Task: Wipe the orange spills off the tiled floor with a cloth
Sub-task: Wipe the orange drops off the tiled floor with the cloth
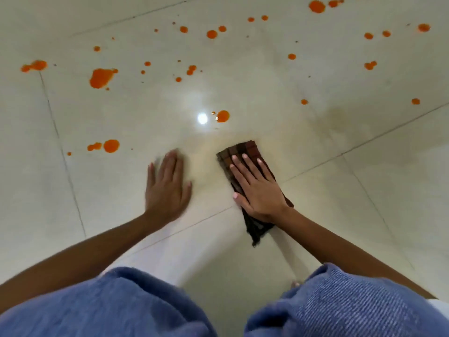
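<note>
Orange spills [100, 78] dot the far half of the tiled floor [340, 190], from a large blot at the far left to scattered drops at the far right. The near half, where the person kneels, shows no orange. A brown checked cloth [245, 149], folded into a long strip, lies flat on the floor near the middle. The right hand [258, 188] presses on it palm down, fingers straight and spread, gripping nothing. The left hand [166, 188] lies flat on bare tile just beside the cloth, fingers also straight and slightly blurred; it looks to be propping the body.

Wiping appears to be under way, with most of the spills not yet reached. Nearest the cloth is a round drop [222, 116] just beyond its far end, beside a bright light reflection [202, 118]. The next move likely calls for pushing the cloth forward over that drop with firm, even pressure. After that it would mean working left to the pair of drops [107, 145] and out to the far spills, shifting the blue-clad knees [109, 305] forward to reach them.
</note>
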